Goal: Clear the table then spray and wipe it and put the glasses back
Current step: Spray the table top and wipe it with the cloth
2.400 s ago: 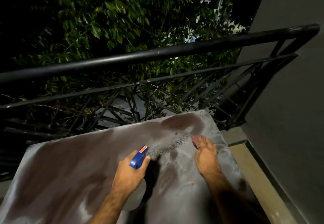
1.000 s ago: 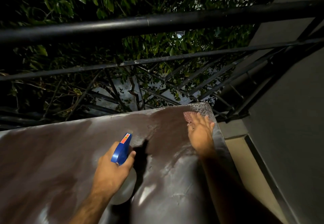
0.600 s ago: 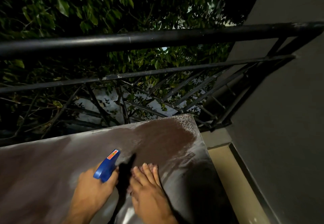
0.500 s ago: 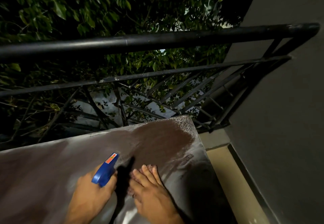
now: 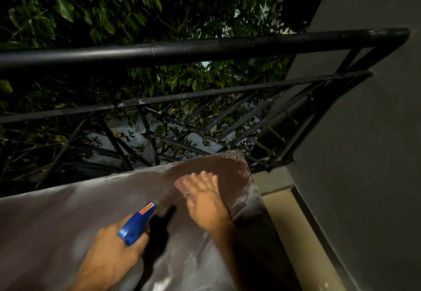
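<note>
Night, balcony. Table [image 5: 57, 227] top is wet and streaky, bare of glasses; none in view anywhere.

Right hand [image 5: 205, 201] lies flat on the far right part of the table, fingers spread and pressed down on a reddish cloth [image 5: 180, 184] that shows only at the fingertips. Hand is motion-blurred, so the exact finger spacing is soft. Left hand [image 5: 111, 252] is wrapped around a spray bottle [image 5: 136, 224], blue head pointing to the far right, the pale body mostly hidden under the palm and resting on or just above the near table; cannot tell which.

Judged stage: wiping, far right corner in hand; a patch of droplets sits at the far corner, not yet wiped.

Risks:
- The cloth is small and close to the far edge, with the railing [image 5: 205, 49] and the open drop just beyond. A hard outward stroke could carry it off the table and through the bars.
- Wet top: a pressing palm could slide, and the table may shift towards the railing.
- A finger on the trigger could fire spray onto the wiped area.
- Poor light may hide missed streaks.

Writing: a small red-orange label [image 5: 147, 208] on the spray head; print too small to read. No brand legible.
</note>
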A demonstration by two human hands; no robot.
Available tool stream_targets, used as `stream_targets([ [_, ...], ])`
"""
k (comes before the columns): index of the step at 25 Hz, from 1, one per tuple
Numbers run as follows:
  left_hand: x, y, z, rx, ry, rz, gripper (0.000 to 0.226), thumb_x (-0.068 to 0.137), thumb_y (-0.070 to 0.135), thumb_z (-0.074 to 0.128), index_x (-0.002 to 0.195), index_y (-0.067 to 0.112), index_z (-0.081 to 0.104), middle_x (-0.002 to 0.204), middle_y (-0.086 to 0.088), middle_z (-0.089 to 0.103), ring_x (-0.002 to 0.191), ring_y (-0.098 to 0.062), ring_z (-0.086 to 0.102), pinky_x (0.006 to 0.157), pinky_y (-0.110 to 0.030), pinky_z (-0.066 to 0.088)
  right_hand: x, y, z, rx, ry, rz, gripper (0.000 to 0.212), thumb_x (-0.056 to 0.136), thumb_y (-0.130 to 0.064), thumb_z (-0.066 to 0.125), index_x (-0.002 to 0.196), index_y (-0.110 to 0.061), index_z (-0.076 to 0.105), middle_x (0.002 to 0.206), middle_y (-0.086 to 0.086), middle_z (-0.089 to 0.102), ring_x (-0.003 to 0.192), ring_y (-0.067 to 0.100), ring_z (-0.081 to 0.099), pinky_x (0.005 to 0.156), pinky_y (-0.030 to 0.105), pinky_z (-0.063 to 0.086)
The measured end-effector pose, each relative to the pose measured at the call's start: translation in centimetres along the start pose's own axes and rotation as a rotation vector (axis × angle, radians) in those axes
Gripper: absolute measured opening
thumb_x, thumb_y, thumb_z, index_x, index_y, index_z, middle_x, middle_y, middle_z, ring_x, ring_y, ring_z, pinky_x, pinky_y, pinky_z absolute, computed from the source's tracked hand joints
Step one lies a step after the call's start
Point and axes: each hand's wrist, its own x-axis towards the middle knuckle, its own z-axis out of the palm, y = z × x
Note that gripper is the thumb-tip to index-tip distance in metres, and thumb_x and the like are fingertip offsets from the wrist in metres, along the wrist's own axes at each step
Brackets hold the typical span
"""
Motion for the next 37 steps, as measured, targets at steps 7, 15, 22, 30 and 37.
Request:
stream_targets([
  [7, 0.0, -1.4, -0.2, -0.01, 0.057, 0.03, 0.019, 0.077, 0.018, 0.08, 0.087, 0.03, 0.068, 0.088, -0.011, 0.072, 0.089, -0.042, 0.065, 0.078, -0.041, 0.051, 2.8, 6.9, -1.4, 0.07, 0.166, 0.43, 0.054, 0.097, -0.026, 0.045, 0.15, -0.027, 0.032, 0.159, 0.0, 0.025, 0.149, 0.026, 0.008, 0.119, 0.045, -0.009],
  [15, 0.2, -1.7, -1.0, -0.045, 0.079, 0.043, 0.017, 0.079, 0.005, 0.076, 0.075, 0.018, 0.067, 0.065, -0.019, 0.065, 0.053, -0.022, 0.047, 0.054, -0.034, 0.044, 2.2, -1.1, 0.7, 0.029, 0.063, 0.099, 0.057, 0.097, -0.032, 0.045, 0.151, -0.024, 0.029, 0.16, 0.003, 0.021, 0.149, 0.027, 0.005, 0.118, 0.046, -0.012],
  [22, -1.1, -1.4, -0.7, 0.003, 0.121, 0.113, 0.018, 0.079, 0.005, 0.071, 0.069, 0.013, 0.059, 0.053, 0.007, 0.06, 0.048, -0.016, 0.048, 0.053, -0.03, 0.042, 4.3, 4.3, -0.4, -0.104, 0.1, 0.114, 0.054, 0.096, -0.027, 0.045, 0.148, -0.032, 0.034, 0.156, 0.002, 0.032, 0.145, 0.029, 0.023, 0.118, 0.052, 0.011],
  [30, -1.3, -2.3, -2.0, -0.057, 0.173, 0.112, 0.026, 0.09, 0.033, 0.071, 0.069, 0.029, 0.057, 0.062, -0.002, 0.068, 0.064, -0.026, 0.066, 0.064, -0.039, 0.053, 0.8, -0.2, 1.8, 0.047, 0.064, 0.105, 0.05, 0.097, -0.025, 0.047, 0.146, -0.022, 0.041, 0.156, 0.006, 0.032, 0.146, 0.028, 0.019, 0.119, 0.046, 0.002],
  [37, -1.3, -5.2, -6.3, 0.113, 0.113, 0.025, 0.04, 0.09, 0.05, 0.062, 0.077, 0.013, 0.069, 0.062, 0.001, 0.076, 0.058, -0.013, 0.073, 0.068, -0.036, 0.059, 2.6, -1.9, 2.0, 0.061, 0.094, 0.31, 0.052, 0.098, -0.028, 0.049, 0.148, -0.023, 0.038, 0.158, 0.007, 0.028, 0.147, 0.031, 0.013, 0.119, 0.047, -0.001],
])
